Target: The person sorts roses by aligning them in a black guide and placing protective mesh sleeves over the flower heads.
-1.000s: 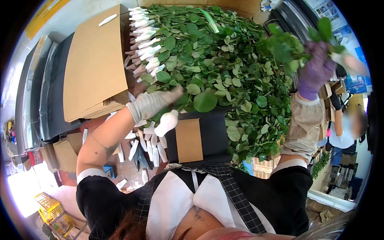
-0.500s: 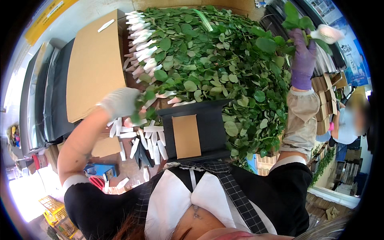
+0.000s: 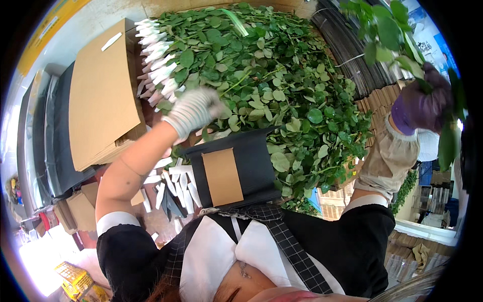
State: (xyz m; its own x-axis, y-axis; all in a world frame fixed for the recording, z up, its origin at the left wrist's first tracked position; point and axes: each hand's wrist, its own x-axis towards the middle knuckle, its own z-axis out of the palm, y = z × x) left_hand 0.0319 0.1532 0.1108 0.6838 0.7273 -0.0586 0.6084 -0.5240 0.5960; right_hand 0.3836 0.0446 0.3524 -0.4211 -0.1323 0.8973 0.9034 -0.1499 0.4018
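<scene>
My right hand (image 3: 427,100), in a purple glove, is raised at the far right, closed round a leafy rose stem (image 3: 390,35). Its leaves stick out above and below the fist; the flower head does not show. Over the left part of a large heap of leafy rose stems (image 3: 297,100) is my left hand (image 3: 193,110) in a white glove. Its fingers are curled and slightly blurred, close to a green stem; whether they grip it I cannot make out. Rose heads in white net sleeves (image 3: 156,53) line the heap's left side.
A black corrugated sheet with a brown cardboard piece (image 3: 223,176) stands right before me. Loose white net sleeves (image 3: 181,186) lie left of it. Flat cardboard (image 3: 103,95) is stacked at the left, black sheets (image 3: 342,45) at the back right. A yellow crate (image 3: 75,279) stands lower left.
My left hand has moved right and up, from beside the black sheet to over the stems. My right hand has swung outward and down with the rose; its netted head has gone from sight.
</scene>
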